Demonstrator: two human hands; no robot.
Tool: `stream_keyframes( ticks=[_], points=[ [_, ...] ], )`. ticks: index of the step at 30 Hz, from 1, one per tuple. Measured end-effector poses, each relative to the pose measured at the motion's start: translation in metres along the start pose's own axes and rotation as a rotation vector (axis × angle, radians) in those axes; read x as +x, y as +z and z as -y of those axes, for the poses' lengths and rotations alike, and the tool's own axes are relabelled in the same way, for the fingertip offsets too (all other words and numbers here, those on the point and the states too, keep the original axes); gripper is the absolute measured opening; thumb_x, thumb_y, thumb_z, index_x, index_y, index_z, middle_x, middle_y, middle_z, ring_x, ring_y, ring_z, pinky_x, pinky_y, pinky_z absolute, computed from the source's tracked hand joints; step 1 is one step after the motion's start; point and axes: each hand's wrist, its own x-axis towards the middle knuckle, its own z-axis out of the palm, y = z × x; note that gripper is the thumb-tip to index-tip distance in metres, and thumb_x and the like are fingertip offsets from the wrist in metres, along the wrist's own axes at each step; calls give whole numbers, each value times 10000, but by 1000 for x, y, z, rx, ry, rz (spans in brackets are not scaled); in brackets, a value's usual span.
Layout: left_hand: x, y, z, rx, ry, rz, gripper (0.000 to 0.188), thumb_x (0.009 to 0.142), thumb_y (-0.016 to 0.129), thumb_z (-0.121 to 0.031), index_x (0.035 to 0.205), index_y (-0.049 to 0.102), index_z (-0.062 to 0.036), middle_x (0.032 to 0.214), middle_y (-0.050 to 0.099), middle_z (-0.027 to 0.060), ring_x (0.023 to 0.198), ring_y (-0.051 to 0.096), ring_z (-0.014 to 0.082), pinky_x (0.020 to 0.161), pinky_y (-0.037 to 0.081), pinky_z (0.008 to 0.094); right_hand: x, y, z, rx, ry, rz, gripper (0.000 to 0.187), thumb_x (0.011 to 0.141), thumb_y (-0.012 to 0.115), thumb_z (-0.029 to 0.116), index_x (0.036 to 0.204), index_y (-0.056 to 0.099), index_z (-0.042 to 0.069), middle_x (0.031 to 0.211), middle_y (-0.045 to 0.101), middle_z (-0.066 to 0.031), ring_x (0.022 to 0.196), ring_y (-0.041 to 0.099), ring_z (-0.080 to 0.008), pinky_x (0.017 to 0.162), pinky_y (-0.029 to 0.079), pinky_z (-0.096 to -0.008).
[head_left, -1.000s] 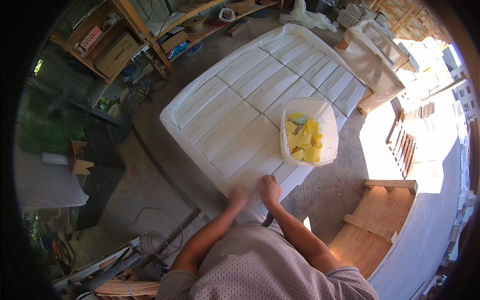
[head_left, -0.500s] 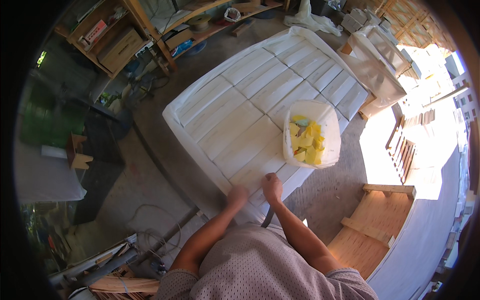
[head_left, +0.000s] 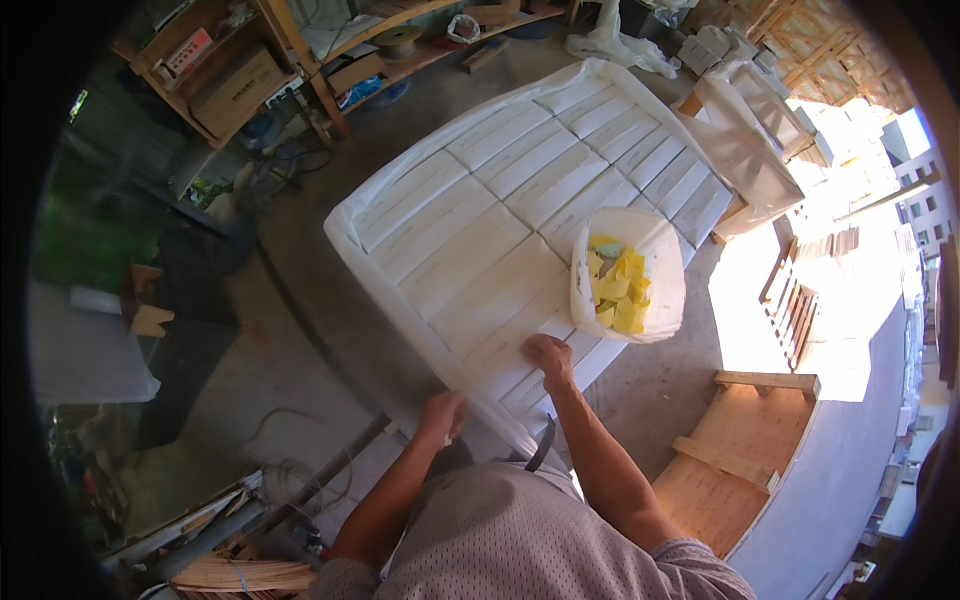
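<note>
My left hand [head_left: 443, 418] is closed beside the near left edge of the stack, just off the wrapping; a small pale bit shows under its fingers, too small to name. Over a near box my right hand [head_left: 550, 358] has its fingers curled together, and whatever they hold is hidden. Rows of white boxes [head_left: 470, 255] lie side by side, with translucent plastic wrapping [head_left: 362, 262] around the stack's outside. Just beyond my right hand, a translucent white plastic bin [head_left: 662, 322] stands on the boxes, holding yellow scraps [head_left: 630, 280]. A dark strap [head_left: 542, 445] hangs near my waist.
At the right stands a wooden crate panel [head_left: 745, 450]. Plastic-covered goods [head_left: 745, 150] sit past the stack's far right side. A wooden shelf [head_left: 215, 85] with cartons is at the far left. Cords [head_left: 290, 440] lie on the floor at the left.
My left hand has moved left and toward me, off the near boxes to the stack's edge. My right hand has shifted slightly, uncovering more of the nearest box.
</note>
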Motion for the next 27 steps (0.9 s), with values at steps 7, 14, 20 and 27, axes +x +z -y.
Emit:
stream_keyframes(
  ticks=[7,14,20,27],
  points=[
    [-4,-3,-25,-135,-122,231,501,1011,393,-460,986,623,-16,661,610,126,447,513,192,393,383,314,-72,52,30,-426,-120,130,331,877,629,213,1090,659,-39,939,688,-106,799,656,-147,697,530,-302],
    [-4,-8,-46,35,-330,439,607,996,295,-568,1055,615,-56,722,626,117,500,566,233,424,437,350,-151,109,12,-685,8,321,410,822,699,210,1205,653,69,966,652,-120,896,675,-219,819,524,-351],
    [4,-39,-49,71,-486,822,643,977,282,-625,1113,587,-76,743,632,123,538,603,255,437,462,362,-167,121,-26,-576,-71,170,357,846,695,267,1107,675,23,891,696,-138,799,687,-212,755,535,-331],
    [-5,-35,-62,168,-454,888,646,983,304,-618,1091,594,-51,766,649,129,546,608,235,438,465,330,-179,117,-2,-604,-47,98,347,897,627,311,1061,685,11,994,711,-154,887,685,-253,812,525,-353]
  ],
)
